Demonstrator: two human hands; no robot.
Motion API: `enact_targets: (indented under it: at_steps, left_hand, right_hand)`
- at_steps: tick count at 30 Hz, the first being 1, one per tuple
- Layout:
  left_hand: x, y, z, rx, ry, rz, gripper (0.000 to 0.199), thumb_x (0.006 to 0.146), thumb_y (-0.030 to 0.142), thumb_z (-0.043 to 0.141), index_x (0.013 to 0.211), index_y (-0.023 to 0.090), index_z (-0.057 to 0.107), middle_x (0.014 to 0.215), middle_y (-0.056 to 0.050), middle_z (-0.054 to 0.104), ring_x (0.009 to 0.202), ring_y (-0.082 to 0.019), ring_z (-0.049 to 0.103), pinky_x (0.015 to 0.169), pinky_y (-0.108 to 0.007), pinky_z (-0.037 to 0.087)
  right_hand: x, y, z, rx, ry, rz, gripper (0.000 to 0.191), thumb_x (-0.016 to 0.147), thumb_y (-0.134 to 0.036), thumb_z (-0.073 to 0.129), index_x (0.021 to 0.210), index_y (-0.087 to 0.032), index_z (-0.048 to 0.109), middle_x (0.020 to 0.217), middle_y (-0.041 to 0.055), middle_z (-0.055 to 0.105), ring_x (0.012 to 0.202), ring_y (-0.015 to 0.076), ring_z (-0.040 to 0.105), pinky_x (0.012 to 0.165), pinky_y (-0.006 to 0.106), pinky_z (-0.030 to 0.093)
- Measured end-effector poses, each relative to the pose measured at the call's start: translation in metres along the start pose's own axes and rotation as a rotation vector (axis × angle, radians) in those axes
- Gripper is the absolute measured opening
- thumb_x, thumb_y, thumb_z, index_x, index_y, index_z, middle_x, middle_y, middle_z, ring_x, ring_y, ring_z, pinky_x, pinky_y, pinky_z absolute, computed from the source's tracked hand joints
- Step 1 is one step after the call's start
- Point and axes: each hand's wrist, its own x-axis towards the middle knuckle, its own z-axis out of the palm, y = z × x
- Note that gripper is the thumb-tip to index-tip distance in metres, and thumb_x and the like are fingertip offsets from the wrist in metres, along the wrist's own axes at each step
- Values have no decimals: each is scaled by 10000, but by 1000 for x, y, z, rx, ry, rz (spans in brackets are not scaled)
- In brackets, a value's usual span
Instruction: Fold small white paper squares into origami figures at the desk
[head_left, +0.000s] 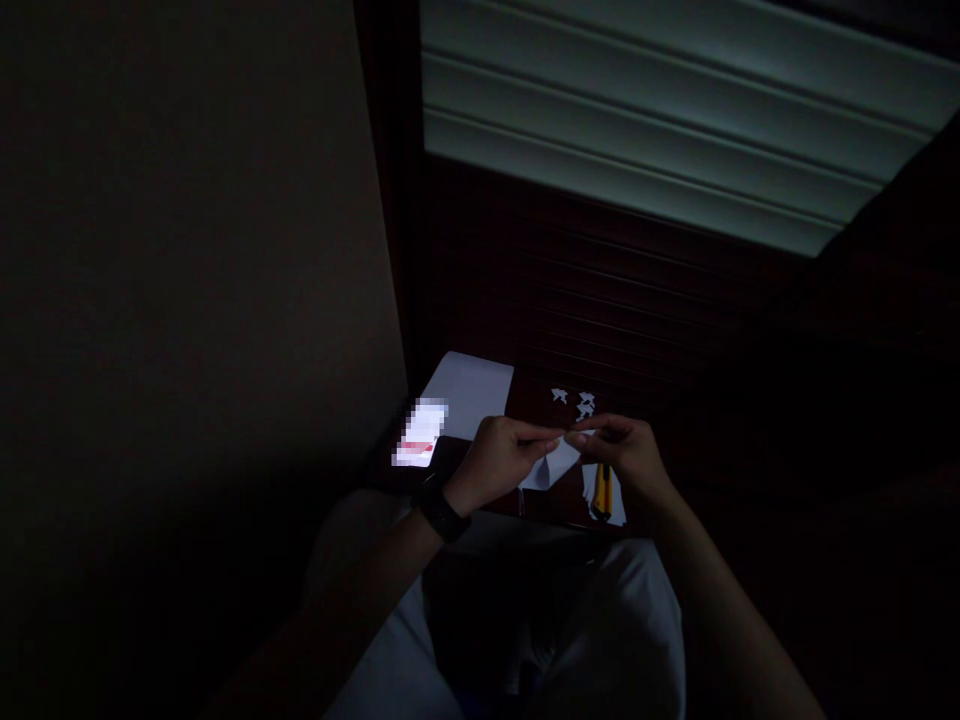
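Near the yellow cutter (603,494), the left hand (501,455) and right hand (628,452) narrowly pinch white paper (558,464); in such dim light, an uneven pull could tear it.

No words, numbers or logos can be read. The glowing screen (420,435) at the left edge of the worktop (531,402) is blurred into blocks, with an illegible red band. Any marking on the yellow-and-black cutter (603,492) by the near edge is too small to tell.
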Motion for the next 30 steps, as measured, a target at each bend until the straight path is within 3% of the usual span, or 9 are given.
enact_targets:
  at_steps: [8, 17, 20, 23, 28, 30]
  left_hand:
    - [0, -1, 1, -18, -16, -40, 235, 791, 285, 571, 982, 214, 686, 1000, -15, 688, 929, -194, 639, 814, -282, 501]
    - [-2, -6, 1, -29, 18, -16, 256, 804, 335, 554, 987, 215, 687, 1011, -21, 685, 925, -190, 639, 815, -274, 496]
    - [-2, -6, 1, -8, 37, -24, 257, 810, 337, 547, 995, 220, 682, 1018, -17, 683, 931, -190, 637, 814, -275, 494]
    - [-2, -8, 1, -1, 75, -22, 256, 806, 341, 554, 990, 218, 684, 1014, -16, 685, 922, -188, 640, 808, -270, 495]
    - [-2, -11, 0, -18, 68, -11, 274, 805, 351, 556, 1005, 208, 678, 1013, -26, 685, 923, -189, 640, 806, -266, 494]
    - [-2, -13, 1, -42, 55, -10, 283, 805, 357, 554, 1011, 207, 675, 1020, -28, 683, 930, -191, 638, 815, -270, 493]
  right_hand:
    - [5, 0, -3, 0, -21, 38, 323, 578, -419, 761, 737, -144, 701, 643, 57, 680, 535, 181, 621, 500, 297, 508]
    - [4, 3, 6, 43, 142, 2, 286, 622, -387, 739, 764, -144, 689, 675, 63, 681, 588, 180, 617, 553, 289, 489]
    - [3, 3, 10, 94, 173, -34, 309, 629, -354, 740, 858, -159, 675, 657, 29, 655, 572, 152, 590, 545, 269, 471]
    - [1, 4, 13, 212, 90, 10, 368, 634, -329, 741, 955, -174, 648, 667, 8, 641, 573, 140, 582, 555, 267, 472]
    - [1, 6, 14, 280, 42, 98, 206, 652, -333, 728, 648, -145, 641, 606, 13, 611, 534, 124, 555, 527, 259, 478]
    - [2, 6, 14, 292, 50, 112, 208, 635, -334, 738, 655, -149, 645, 612, 14, 613, 534, 130, 557, 515, 262, 488]
